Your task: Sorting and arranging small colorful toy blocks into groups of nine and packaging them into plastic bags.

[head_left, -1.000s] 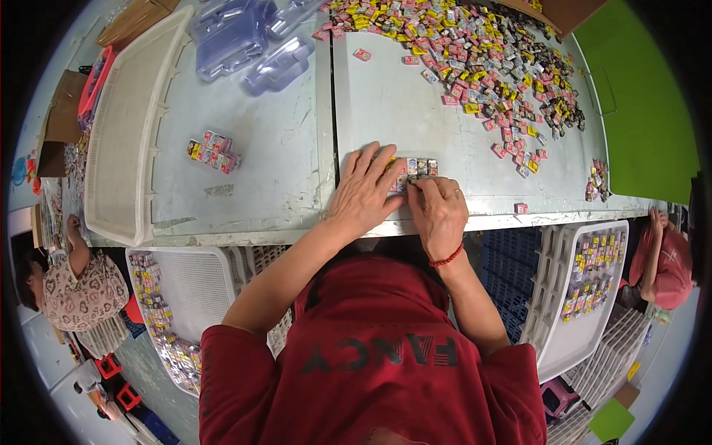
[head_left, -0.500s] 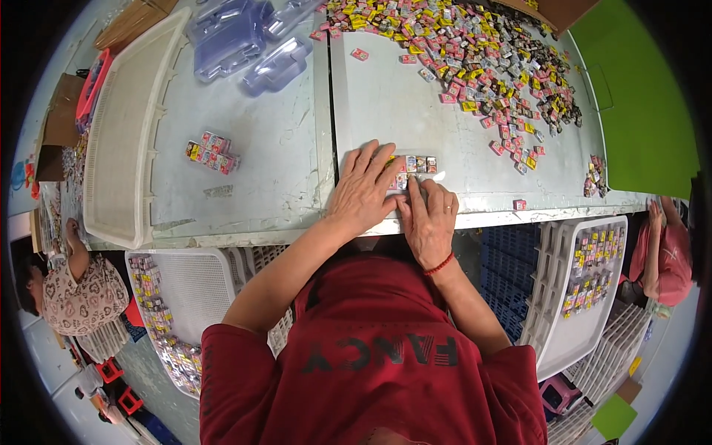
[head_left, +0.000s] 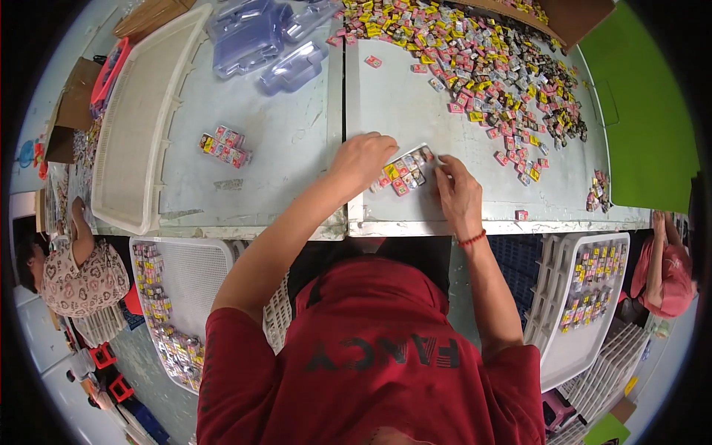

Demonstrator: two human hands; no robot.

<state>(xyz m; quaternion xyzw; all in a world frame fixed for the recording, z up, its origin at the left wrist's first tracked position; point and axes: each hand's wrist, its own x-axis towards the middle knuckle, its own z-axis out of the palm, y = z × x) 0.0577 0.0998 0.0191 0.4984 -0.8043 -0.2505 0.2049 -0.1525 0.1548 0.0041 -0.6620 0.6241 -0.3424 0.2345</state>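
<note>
A clear plastic tray (head_left: 405, 171) packed with rows of small pink, yellow and dark boxes lies slanted near the table's front edge. My left hand (head_left: 363, 162) is closed at the tray's upper left edge, fingers bent over it; their tips are partly hidden. At the tray's right end is my right hand (head_left: 461, 194), fingers loosely bent and thumb a little apart, with a small gap between it and the tray. Another filled clear pack (head_left: 225, 146) lies on the table to the left.
A big heap of loose small boxes (head_left: 489, 81) covers the far right. Empty clear plastic shells (head_left: 256, 44) lie far left, beside a white crate (head_left: 130, 133). Trays of filled packs (head_left: 593, 282) stand below the table on both sides. Co-workers (head_left: 81, 278) sit at the edges.
My hands have drawn apart from flat over the tray: the left now bends at its upper edge, the right has moved right. The tray has turned, its right end lifting farther away.
</note>
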